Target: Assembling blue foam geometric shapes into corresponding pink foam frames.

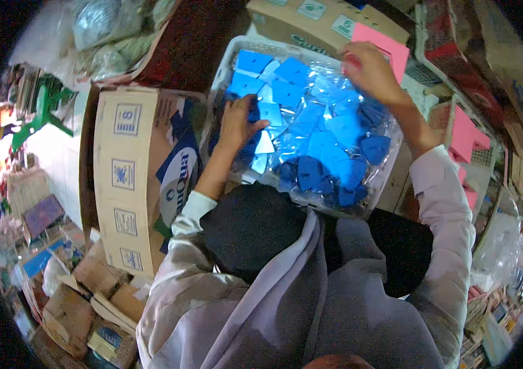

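Observation:
A white plastic basket (229, 49) in front of me holds many flat blue shaped pieces (289, 92), several in clear plastic wrap. At the basket's left side, my left hand (235, 126) rests over the blue pieces, thumb apart from its fingers, and no held thing shows. My right hand (369, 71) is above the basket's far right corner, its fingers bent together. A small reddish patch shows at its fingertips, too blurred to name. Just beyond that hand lies a pink cut-out sheet (397, 54), partly hidden by it.
Cardboard boxes stand to the left (123, 209) and behind the basket (311, 27). More pink pieces (466, 138) lie in a crate at the right. Plastic bags (114, 37) fill the far left. Boxes and clutter (67, 313) lie at the lower left.

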The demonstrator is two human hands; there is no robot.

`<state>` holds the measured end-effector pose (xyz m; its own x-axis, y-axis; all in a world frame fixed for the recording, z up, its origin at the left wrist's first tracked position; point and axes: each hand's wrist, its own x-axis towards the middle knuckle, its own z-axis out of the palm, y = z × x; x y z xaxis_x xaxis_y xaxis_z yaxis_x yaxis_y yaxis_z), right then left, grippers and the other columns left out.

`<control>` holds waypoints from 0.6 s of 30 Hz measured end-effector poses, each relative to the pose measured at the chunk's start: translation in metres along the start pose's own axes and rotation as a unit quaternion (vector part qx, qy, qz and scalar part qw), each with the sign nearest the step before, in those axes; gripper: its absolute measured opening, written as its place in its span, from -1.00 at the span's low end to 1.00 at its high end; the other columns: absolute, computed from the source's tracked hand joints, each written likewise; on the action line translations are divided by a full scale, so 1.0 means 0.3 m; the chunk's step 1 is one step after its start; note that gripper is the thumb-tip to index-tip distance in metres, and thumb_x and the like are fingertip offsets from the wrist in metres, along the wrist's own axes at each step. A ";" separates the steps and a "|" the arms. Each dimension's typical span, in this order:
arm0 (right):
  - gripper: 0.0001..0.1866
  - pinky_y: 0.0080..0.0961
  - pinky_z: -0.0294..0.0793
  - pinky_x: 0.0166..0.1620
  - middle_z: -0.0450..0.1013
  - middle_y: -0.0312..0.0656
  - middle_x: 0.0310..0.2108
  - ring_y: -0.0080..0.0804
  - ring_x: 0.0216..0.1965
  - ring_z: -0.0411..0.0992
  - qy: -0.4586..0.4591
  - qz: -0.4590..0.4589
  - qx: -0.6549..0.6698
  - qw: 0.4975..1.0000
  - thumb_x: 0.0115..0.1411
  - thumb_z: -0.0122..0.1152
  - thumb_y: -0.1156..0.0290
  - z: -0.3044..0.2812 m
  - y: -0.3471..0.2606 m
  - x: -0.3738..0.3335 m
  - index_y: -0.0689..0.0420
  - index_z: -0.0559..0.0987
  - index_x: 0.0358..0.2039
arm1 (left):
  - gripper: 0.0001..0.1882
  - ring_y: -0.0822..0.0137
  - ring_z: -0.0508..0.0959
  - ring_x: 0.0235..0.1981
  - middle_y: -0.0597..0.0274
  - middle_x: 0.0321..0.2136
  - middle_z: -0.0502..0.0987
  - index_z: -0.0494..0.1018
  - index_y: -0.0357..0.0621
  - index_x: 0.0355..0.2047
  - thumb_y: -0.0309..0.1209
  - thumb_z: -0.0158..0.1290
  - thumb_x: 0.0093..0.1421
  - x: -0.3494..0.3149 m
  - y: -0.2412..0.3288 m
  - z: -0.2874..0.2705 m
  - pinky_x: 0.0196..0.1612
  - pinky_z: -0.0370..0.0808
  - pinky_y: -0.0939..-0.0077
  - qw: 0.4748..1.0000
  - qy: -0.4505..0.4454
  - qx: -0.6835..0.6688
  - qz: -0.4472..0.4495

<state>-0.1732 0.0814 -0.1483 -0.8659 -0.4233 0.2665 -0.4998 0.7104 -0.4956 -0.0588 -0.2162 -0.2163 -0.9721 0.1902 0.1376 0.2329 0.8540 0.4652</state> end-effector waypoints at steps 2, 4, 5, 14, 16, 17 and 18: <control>-0.69 -0.36 0.27 -0.07 0.38 -0.04 -0.26 -0.13 -0.12 0.27 -0.080 -0.067 -0.017 0.994 -0.10 0.13 0.40 0.070 -0.087 0.000 0.15 0.45 -0.28 | -0.49 0.07 0.40 -0.29 0.07 -0.38 0.45 0.38 -0.19 -0.30 -0.22 0.25 -0.26 0.032 -0.035 0.019 -0.13 0.26 0.25 0.997 -0.056 -0.037 -0.042; -0.68 -0.36 0.27 -0.07 0.38 -0.05 -0.26 -0.13 -0.11 0.27 -0.109 -0.081 0.001 0.991 -0.11 0.15 0.39 0.123 -0.151 0.005 0.15 0.45 -0.27 | -0.55 0.08 0.42 -0.33 0.08 -0.41 0.46 0.39 -0.19 -0.34 -0.27 0.25 -0.25 0.049 -0.036 0.016 -0.18 0.30 0.28 0.999 -0.041 -0.017 -0.028; -0.66 -0.36 0.27 -0.07 0.38 -0.05 -0.26 -0.14 -0.10 0.26 -0.136 -0.090 0.017 0.986 -0.13 0.17 0.38 0.153 -0.174 0.003 0.14 0.44 -0.26 | -0.60 0.08 0.44 -0.37 0.09 -0.44 0.47 0.39 -0.19 -0.38 -0.32 0.25 -0.24 0.054 -0.033 0.013 -0.24 0.33 0.32 1.000 -0.030 0.000 -0.010; -0.56 -0.39 0.30 -0.08 0.38 -0.07 -0.20 -0.17 -0.16 0.35 -0.115 -0.023 0.200 0.973 -0.13 0.23 0.32 0.206 -0.125 0.008 0.20 0.40 -0.20 | -0.85 0.54 0.47 -0.46 0.31 -0.53 0.50 0.41 -0.28 -0.38 -0.48 0.05 0.02 0.228 0.063 0.011 -0.38 0.40 0.65 0.907 0.036 -0.416 -0.055; -0.61 -0.45 0.31 -0.10 0.40 -0.09 -0.24 -0.27 -0.18 0.36 -0.007 -0.045 0.121 0.992 -0.10 0.19 0.38 0.097 -0.016 0.040 0.20 0.41 -0.21 | -0.83 0.48 0.47 -0.49 0.25 -0.55 0.49 0.43 -0.26 -0.40 -0.42 0.05 0.02 0.312 0.091 0.045 -0.40 0.40 0.63 0.843 0.075 -0.526 -0.081; -0.65 -0.46 0.30 -0.10 0.40 -0.11 -0.25 -0.31 -0.19 0.36 -0.033 0.028 0.140 0.989 -0.07 0.17 0.40 0.027 0.031 0.064 0.20 0.41 -0.23 | -0.83 0.48 0.47 -0.49 0.25 -0.55 0.49 0.43 -0.26 -0.40 -0.42 0.05 0.02 0.349 0.109 0.059 -0.40 0.40 0.63 0.842 0.074 -0.528 -0.079; -0.68 -0.48 0.30 -0.09 0.40 -0.12 -0.25 -0.35 -0.21 0.36 -0.056 0.107 0.151 0.981 -0.05 0.15 0.43 -0.038 0.088 0.074 0.20 0.42 -0.24 | -0.78 0.40 0.48 -0.51 0.19 -0.56 0.49 0.44 -0.26 -0.41 -0.35 0.07 0.00 0.398 0.139 0.087 -0.39 0.41 0.57 0.902 0.072 -0.423 -0.046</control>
<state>-0.2060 0.0971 -0.1462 -0.9346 -0.3527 0.0458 -0.2630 0.5983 -0.7569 -0.1660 -0.1453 -0.2032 -0.9887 0.0209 0.1485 0.1498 0.1764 0.9728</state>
